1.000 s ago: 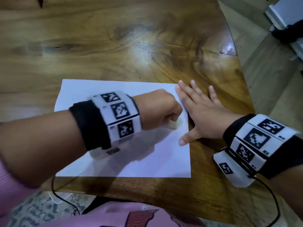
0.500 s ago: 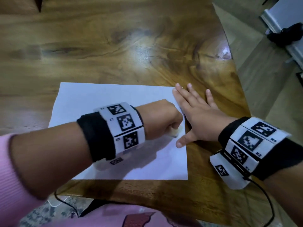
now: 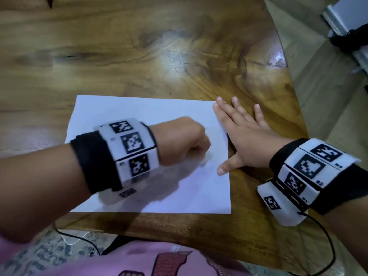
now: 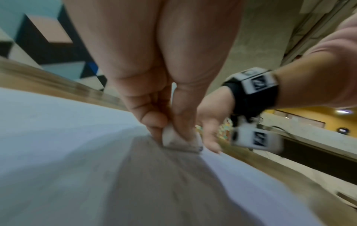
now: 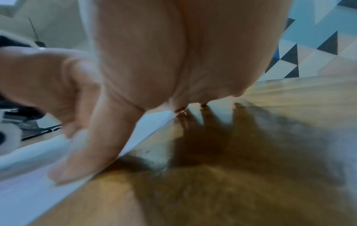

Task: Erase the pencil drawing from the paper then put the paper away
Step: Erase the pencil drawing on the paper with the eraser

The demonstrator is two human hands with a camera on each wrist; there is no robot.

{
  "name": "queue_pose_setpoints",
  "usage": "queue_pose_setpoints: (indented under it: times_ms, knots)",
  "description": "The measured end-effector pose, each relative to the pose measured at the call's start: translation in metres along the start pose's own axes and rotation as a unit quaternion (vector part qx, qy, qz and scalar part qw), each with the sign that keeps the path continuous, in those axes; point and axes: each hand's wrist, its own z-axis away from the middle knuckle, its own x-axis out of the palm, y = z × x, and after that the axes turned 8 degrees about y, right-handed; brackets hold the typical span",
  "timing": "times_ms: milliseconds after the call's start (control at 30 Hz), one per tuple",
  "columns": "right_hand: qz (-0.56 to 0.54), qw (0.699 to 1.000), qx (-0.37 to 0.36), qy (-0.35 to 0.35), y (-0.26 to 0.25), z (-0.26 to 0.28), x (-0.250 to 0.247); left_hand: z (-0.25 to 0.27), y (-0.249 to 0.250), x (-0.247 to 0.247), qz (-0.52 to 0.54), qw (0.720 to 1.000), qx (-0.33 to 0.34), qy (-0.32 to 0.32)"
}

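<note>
Head view: paper (image 3: 139, 116) flat on table (image 3: 179, 46), near front edge. Left hand (image 3: 184, 141) fisted over right half of sheet, fingers clamped on small pale eraser (image 3: 205, 159), blurred. Right hand (image 3: 247, 142) spread flat at sheet's right edge, thumb and index on paper, other fingers on wood, gripping nothing. No pencil marks legible from here.

Left wrist view: eraser (image 4: 173, 139) pinched between thumb and fingers (image 4: 152, 120), bottom face on paper (image 4: 58, 137). Faint grey smudging by eraser; drawing itself unclear.

Right wrist view: thumb (image 5: 81, 160) pressing paper (image 5: 23, 191) edge down, palm arched above table (image 5: 251, 183).

Advice: short strokes away from pinned edge, never toward it, else sheet likely buckles. Moderate pressure, eraser face flat. Weight on right thumb throughout. Sweep crumbs off before lifting sheet.
</note>
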Motion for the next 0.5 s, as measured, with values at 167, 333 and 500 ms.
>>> queue_pose_setpoints:
  times_ms: [167, 333, 500]
  knots:
    - [-0.001, 1.000, 0.004, -0.005, -0.001, 0.000, -0.001, 0.017, 0.002, -0.001, 0.019, 0.996, -0.018, -0.086]
    - [0.003, 1.000, 0.005, -0.005, -0.002, 0.000, -0.001, -0.012, 0.001, -0.006, -0.036, 0.997, -0.058, 0.025]
    - [-0.002, 1.000, 0.007, -0.006, -0.001, 0.001, -0.002, 0.033, -0.001, 0.000, 0.021, 0.996, -0.038, -0.071]
